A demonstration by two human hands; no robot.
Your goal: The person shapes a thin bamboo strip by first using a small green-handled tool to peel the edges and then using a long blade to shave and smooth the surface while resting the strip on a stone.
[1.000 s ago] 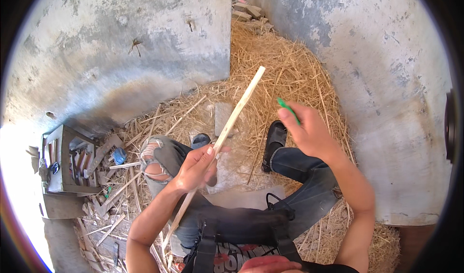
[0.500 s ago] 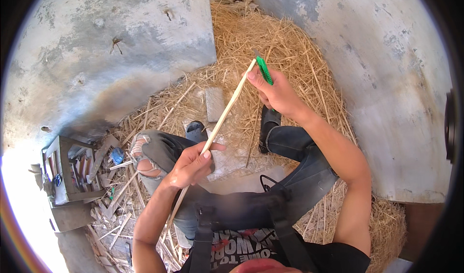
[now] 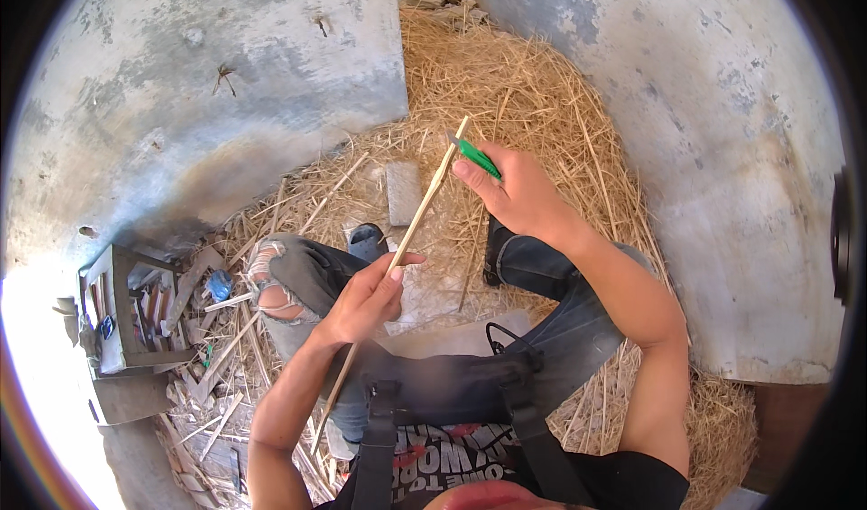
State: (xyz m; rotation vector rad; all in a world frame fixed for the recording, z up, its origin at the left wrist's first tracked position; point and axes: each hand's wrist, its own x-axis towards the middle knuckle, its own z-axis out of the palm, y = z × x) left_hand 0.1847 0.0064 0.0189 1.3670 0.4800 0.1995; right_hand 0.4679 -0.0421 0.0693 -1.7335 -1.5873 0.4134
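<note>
A long, thin, pale strip of wood or bamboo point(image 3: 417, 221) slants from my lap up to the right. My left hand point(image 3: 366, 302) is closed round its lower middle, with the index finger pointing out to the right. In my right hand point(image 3: 519, 189) is a green utility knife point(image 3: 479, 159), gripped by its handle. Its blade lies against the strip a little below the upper tip. My right thumb is stretched along the knife, close to the strip. The lower end of the strip runs past my left wrist toward my lap.
Straw and shavings point(image 3: 506, 85) cover the floor ahead, between grey plastered walls point(image 3: 226, 67). A grey brick point(image 3: 403, 194) lies beyond my feet. At the left stands a wooden box point(image 3: 135, 311) with sticks inside, near a crumpled blue plastic piece point(image 3: 219, 285). Stones are piled at the far end.
My right hand has come down and slightly right, and the knife has tilted leftward so its blade crosses the strip. The strip's upper end has shifted a little left.
</note>
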